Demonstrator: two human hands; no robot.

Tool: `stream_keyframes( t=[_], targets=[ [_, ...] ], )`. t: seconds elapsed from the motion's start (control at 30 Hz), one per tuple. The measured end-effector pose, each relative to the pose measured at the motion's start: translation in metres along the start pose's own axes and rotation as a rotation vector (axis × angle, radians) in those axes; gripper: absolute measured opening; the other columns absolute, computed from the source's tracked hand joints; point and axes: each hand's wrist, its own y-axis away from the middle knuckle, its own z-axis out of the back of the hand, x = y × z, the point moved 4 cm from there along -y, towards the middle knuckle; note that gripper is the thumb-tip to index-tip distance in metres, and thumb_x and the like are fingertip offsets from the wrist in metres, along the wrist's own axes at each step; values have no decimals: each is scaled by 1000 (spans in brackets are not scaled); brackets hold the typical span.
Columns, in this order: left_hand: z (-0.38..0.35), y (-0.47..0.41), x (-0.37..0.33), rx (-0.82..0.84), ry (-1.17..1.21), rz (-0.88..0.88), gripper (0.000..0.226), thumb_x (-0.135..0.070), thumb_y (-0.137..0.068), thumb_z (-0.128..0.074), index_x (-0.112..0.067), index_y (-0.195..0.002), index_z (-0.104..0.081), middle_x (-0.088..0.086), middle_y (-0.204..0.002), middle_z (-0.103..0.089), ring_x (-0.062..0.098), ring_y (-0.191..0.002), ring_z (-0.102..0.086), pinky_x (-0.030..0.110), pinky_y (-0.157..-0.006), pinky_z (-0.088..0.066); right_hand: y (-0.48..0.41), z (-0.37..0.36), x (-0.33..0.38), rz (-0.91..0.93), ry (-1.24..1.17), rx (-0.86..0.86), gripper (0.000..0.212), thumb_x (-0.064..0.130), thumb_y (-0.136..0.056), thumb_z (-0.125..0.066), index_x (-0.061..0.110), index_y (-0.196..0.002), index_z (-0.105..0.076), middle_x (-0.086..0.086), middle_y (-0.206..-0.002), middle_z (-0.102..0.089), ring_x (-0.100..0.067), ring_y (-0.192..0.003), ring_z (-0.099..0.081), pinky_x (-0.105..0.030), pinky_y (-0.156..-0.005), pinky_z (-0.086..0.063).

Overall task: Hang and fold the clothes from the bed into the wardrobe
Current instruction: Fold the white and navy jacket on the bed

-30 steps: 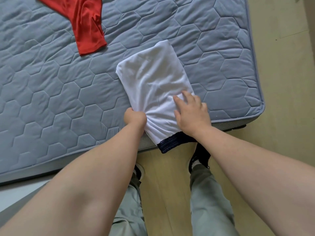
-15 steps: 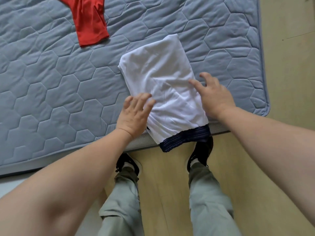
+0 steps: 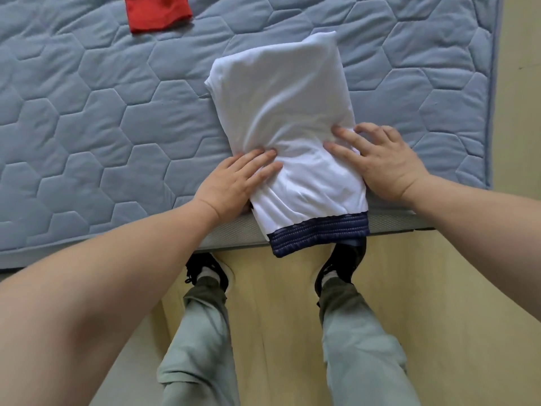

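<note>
A folded white garment (image 3: 281,112) with a dark navy waistband (image 3: 319,232) lies on the near edge of the blue quilted mattress (image 3: 96,121), the band hanging over the side. My left hand (image 3: 234,183) rests flat on its left edge with straight fingers. My right hand (image 3: 380,159) lies on its right edge, fingers spread over the cloth. A red garment (image 3: 158,11) lies at the far top, partly cut off by the frame.
The mattress edge (image 3: 234,238) runs across in front of me, its right corner (image 3: 491,171) close by. Pale wooden floor (image 3: 439,288) lies below and to the right. My legs and dark shoes (image 3: 207,273) stand against the bed.
My left hand opened from a fist-like grip to lie flat on the white garment's left edge. My right hand shifted out to the right side, then settled on that edge.
</note>
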Motion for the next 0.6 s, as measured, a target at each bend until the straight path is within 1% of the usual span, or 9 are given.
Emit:
stream_keyframes(
  t=[0.1, 0.17, 0.23, 0.33, 0.4, 0.43, 0.5, 0.53, 0.6],
  targets=[
    [11, -2, 3, 20, 182, 1, 90, -38, -83, -75, -21, -158, -28, -3, -166, -24, 22, -152, -27, 42, -122, -25, 3, 5, -3, -3, -16, 68, 75, 15, -86, -64, 32, -155, -39, -1, -163, -35, -38, -134, -42, -51, -102, -36],
    [19, 2, 4, -6, 350, 8, 83, -31, -83, -77, -17, -154, -37, 2, -163, -33, 24, -149, -33, 42, -120, -29, -1, 12, -8, -6, -34, 179, 78, 22, -87, -63, 41, -156, -31, 5, -165, -27, -34, -137, -37, -49, -105, -34],
    [28, 5, 9, -20, 536, 100, 81, -27, -80, -80, -19, -150, -42, 0, -157, -42, 21, -142, -42, 37, -116, -35, -10, 19, -15, -46, -96, 301, 76, 30, -91, -60, 52, -154, -23, 14, -167, -20, -30, -138, -36, -47, -107, -33],
    [46, 2, 12, -6, 749, 228, 62, -37, -80, -71, -38, -138, -50, -21, -136, -58, 6, -122, -57, 25, -101, -46, -29, 37, -23, -121, -340, 388, 65, 34, -88, -63, 51, -147, -41, 16, -161, -33, -28, -136, -44, -47, -105, -41],
    [59, -5, 12, -31, 828, 230, 35, -41, -81, -63, -37, -116, -61, -19, -111, -67, 4, -102, -64, 25, -88, -50, -41, 48, -23, -128, -573, 373, 51, 41, -82, -59, 37, -132, -61, 12, -141, -58, -20, -126, -56, -38, -99, -45],
    [62, -8, 16, -47, 869, 282, 29, -41, -79, -59, -33, -107, -64, -17, -101, -69, 6, -96, -64, 25, -86, -51, -44, 51, -23, -156, -645, 370, 43, 47, -78, -56, 38, -119, -68, 17, -121, -68, -10, -114, -62, -30, -92, -47],
    [58, -12, 34, -53, 961, 483, 34, -50, -76, -52, -24, -91, -69, -10, -87, -67, 10, -86, -59, 27, -83, -52, -50, 52, -28, -321, -757, 380, 35, 73, -72, -49, 49, -85, -71, 32, -78, -67, 14, -76, -60, -18, -73, -46],
    [56, -15, 41, -41, 1023, 585, 48, -58, -77, -52, -15, -89, -68, -3, -86, -65, 13, -84, -55, 32, -84, -54, -53, 51, -30, -432, -836, 361, 51, 88, -69, -43, 46, -78, -71, 29, -69, -66, 11, -64, -56, -21, -69, -47],
    [48, -19, 51, -19, 1231, 817, 78, -80, -76, -52, -7, -94, -69, 3, -95, -69, 20, -87, -62, 43, -91, -54, -59, 47, -33, -657, -961, 288, 96, 103, -65, -30, 21, -85, -76, 5, -79, -73, -5, -68, -60, -33, -73, -51]
  ],
)
